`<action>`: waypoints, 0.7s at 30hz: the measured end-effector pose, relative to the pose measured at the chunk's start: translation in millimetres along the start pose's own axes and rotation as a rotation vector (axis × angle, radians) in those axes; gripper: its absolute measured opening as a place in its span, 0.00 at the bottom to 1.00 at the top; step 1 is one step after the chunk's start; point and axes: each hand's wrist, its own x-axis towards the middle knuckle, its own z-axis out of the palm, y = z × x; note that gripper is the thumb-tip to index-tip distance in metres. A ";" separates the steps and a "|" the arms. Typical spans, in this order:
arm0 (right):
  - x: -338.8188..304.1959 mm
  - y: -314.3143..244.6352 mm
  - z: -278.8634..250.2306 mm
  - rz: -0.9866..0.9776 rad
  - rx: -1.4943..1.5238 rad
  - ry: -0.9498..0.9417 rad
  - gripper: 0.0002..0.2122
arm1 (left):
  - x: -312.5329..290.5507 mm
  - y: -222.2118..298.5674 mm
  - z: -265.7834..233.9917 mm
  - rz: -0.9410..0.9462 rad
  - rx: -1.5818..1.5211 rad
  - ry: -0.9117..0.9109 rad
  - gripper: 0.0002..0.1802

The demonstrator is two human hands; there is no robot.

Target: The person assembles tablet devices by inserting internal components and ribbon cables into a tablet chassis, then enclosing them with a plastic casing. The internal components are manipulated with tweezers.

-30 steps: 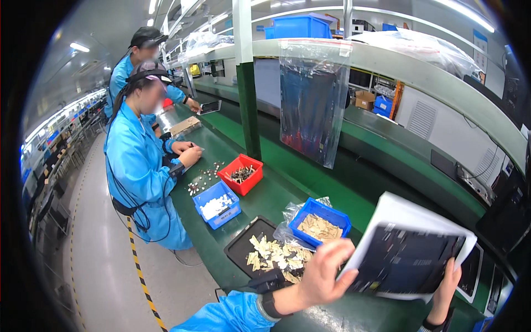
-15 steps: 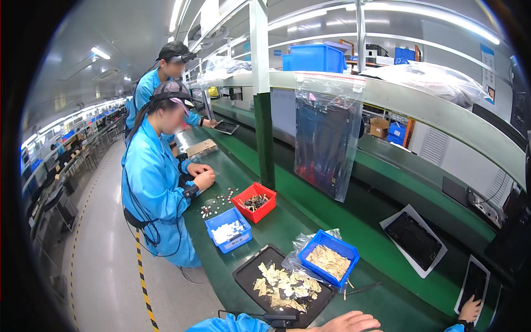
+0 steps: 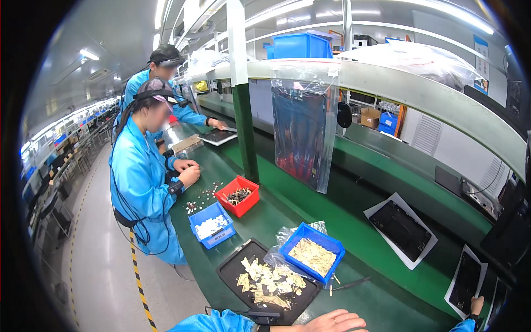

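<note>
My left hand (image 3: 334,321) lies palm down at the lower edge, fingers stretched out, holding nothing, nearest the black tray (image 3: 232,271) of loose cream-coloured strips (image 3: 271,283). Far to the right, my right hand (image 3: 477,306) closes on the lower right edge of a flat black panel (image 3: 466,279) backed by a white sheet. Its fingers are partly hidden. Another black panel (image 3: 401,228) on a white sheet lies on the green surface to the left of it. Beyond the tray stands a blue bin (image 3: 338,255) filled with cream strips, with clear plastic film beneath it.
A red bin (image 3: 243,209) of small dark parts and a blue bin (image 3: 217,239) of white pieces stand farther left. Two co-workers in blue coats (image 3: 145,182) work along the bench. A clear bag (image 3: 303,133) hangs from the rail beside a green post (image 3: 245,133).
The whole view has shifted, so things appear farther left and slightly higher. My right hand has moved from over the panel's face to its lower right edge. My left hand stays flat.
</note>
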 end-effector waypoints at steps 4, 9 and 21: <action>-8.0 -13.3 -5.5 -0.048 -0.101 0.011 0.06 | 1.6 0.6 -0.6 -0.005 -0.014 -0.002 0.20; -12.0 -32.5 -6.0 -0.118 -0.142 0.019 0.05 | 1.7 2.8 -3.0 -0.002 0.007 0.003 0.20; -85.6 -116.3 -62.6 0.485 1.395 -0.486 0.06 | 7.0 23.6 4.0 -0.298 -0.356 0.019 0.13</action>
